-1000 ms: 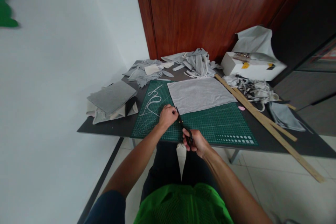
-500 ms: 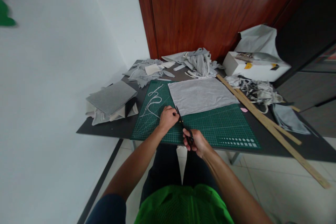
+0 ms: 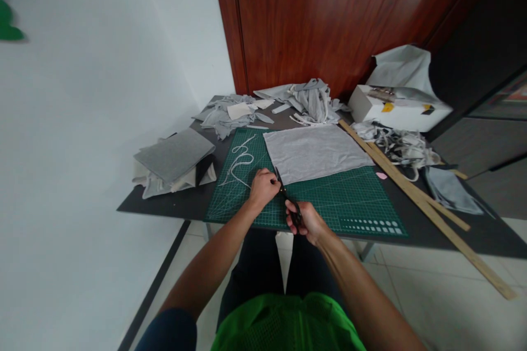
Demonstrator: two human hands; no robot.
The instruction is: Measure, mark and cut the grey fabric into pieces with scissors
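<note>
My right hand (image 3: 302, 220) grips the handles of black scissors (image 3: 284, 191), their blades pointing away from me at the near left corner of a light grey cloth (image 3: 319, 152). My left hand (image 3: 264, 188) is closed in a pinch beside the blades. A thin white cord (image 3: 242, 162) lies in loose curves on the green cutting mat (image 3: 349, 194) and runs into my left hand, where the fingers hide its end. The cloth lies flat on the mat with slight wrinkles.
Folded grey fabric (image 3: 175, 153) is stacked at left. Fabric scraps (image 3: 224, 115) and a crumpled heap (image 3: 313, 100) lie along the back. At right are long wooden rulers (image 3: 436, 211), tangled strips (image 3: 403, 145), a white box (image 3: 401, 109) and a small pink piece (image 3: 381, 175).
Both hands and the scissors stay almost in place beside the cloth's corner. The whole view has shifted very slightly.
</note>
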